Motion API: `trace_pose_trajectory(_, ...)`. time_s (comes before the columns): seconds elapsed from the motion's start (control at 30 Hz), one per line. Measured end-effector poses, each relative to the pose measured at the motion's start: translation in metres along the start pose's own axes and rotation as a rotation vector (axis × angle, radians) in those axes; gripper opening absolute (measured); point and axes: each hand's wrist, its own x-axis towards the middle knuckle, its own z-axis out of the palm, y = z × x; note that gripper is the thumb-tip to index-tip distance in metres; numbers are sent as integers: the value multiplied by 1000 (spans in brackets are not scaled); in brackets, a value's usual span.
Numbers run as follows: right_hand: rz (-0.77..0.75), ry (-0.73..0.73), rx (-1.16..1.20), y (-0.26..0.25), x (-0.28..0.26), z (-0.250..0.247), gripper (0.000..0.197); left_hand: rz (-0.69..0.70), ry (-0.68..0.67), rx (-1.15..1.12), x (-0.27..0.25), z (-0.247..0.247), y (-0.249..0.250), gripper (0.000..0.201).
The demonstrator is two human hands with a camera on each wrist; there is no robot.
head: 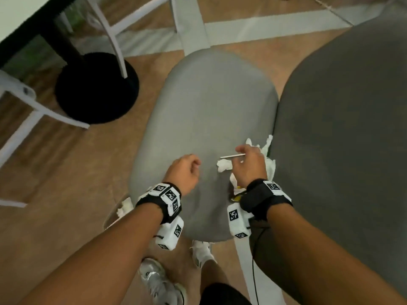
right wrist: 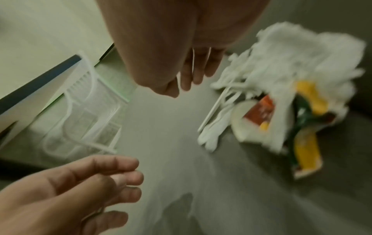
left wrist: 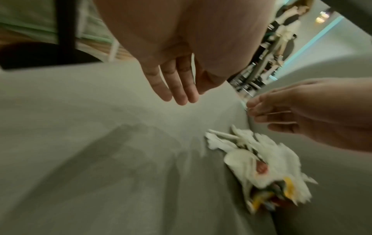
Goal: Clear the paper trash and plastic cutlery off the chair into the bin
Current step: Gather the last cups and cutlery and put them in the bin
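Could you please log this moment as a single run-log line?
right hand: pinches thin white stick | left hand: holds nothing | trash pile: on chair seat

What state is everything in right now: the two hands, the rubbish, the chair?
Left hand: loosely curled, holding nothing, above the seat.
Right hand: pinching a thin white stick above the rubbish.
Paper napkins: crumpled, heaped on the seat's right side.
Plastic cutlery: lying on the seat beside the napkins.
Paper cup: tipped on its side in the heap.
Chair seat: still littered.
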Motion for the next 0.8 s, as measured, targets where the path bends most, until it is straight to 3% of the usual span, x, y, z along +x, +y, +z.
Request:
trace_pose_trajectory(0.1, 222, -19, -127, 39, 19, -21, 56, 79, -187, 65, 9, 44, 36, 24)
trace_pose_trajectory(0.27, 272, -143, -64, 53, 38, -6, 91, 49, -368, 253, 12, 94, 52, 59)
trace_pose_trajectory(0.37, 341, -256, -5, 54, 49, 4, 107, 47, -395, 291, 15, 110, 41, 65)
trace_pose_trajectory(0.43, 316, -283, 1, 56, 53, 6, 98, 16, -352, 193, 18, 113, 36, 68)
trace_pose_trajectory(0.57, 275, -304, 175, 52, 55, 9, 45, -101, -231, -54, 24, 103, 28, 49)
trace_pose_trajectory(0.67, 289, -265, 269, 41, 60, 19, 38, -127, -135, -114, 26, 90, 13, 43)
trace_pose_trajectory(0.8, 179, -245, 384, 17, 61, 31, 25, -181, -57, -151, 25, 65, -2, 50)
